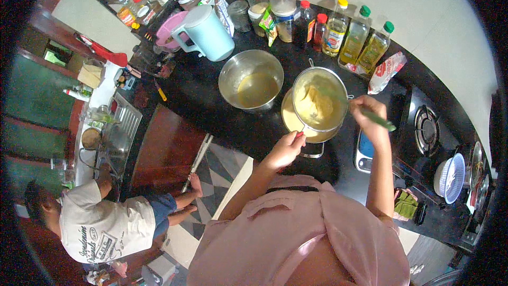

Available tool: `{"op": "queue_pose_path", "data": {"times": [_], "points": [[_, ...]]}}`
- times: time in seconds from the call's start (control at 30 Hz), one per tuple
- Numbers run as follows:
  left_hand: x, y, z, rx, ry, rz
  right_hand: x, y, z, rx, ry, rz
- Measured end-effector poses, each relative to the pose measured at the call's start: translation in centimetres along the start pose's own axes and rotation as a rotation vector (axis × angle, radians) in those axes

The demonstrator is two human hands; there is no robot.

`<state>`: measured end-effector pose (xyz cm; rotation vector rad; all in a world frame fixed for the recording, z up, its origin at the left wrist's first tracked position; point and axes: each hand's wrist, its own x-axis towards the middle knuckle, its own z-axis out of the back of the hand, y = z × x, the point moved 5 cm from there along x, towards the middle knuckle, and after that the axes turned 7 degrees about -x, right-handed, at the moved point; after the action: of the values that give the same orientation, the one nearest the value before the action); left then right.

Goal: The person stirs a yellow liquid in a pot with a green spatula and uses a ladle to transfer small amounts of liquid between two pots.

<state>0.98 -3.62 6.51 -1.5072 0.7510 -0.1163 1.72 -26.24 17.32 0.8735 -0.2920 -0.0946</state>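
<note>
Head view: our left hand (pixel 286 150) grips strainer (pixel 337 112), right hand (pixel 371 116) clasps green tool (pixel 382 121), perhaps spatula; pot (pixel 318 141) already holds yellow mixture (pixel 289 118), thick mass (pixel 311 107) left in strainer.

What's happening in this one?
The person's left hand holds a sieve over a pot with pale yellow contents. The right hand grips a green spatula reaching into the sieve, which holds a thick yellow mixture. Left of them, a steel bowl has a little yellowish liquid. Another person is by the sink.
</note>
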Motion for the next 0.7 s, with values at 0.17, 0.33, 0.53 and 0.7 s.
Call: {"op": "queue_pose_path", "data": {"times": [0.17, 0.33, 0.53, 0.7], "points": [[-0.1, 0.0, -0.1, -0.055, -0.017, 0.090, -4.0, 1.0, -4.1, -0.185, 0.114, 0.135], [0.3, 1.2, 0.1, 0.048, -0.036, 0.049, -3.4, -1.2, -4.7, 0.272, 0.035, -0.156], [0.0, 1.4, 0.1, 0.016, -0.017, 0.104, -0.4, -3.6, -1.6, 0.345, -0.180, -0.187], [-0.2, 1.6, 0.7, -0.004, -0.065, 0.066, -2.2, -4.7, -1.1, 0.157, -0.175, -0.276]]}}
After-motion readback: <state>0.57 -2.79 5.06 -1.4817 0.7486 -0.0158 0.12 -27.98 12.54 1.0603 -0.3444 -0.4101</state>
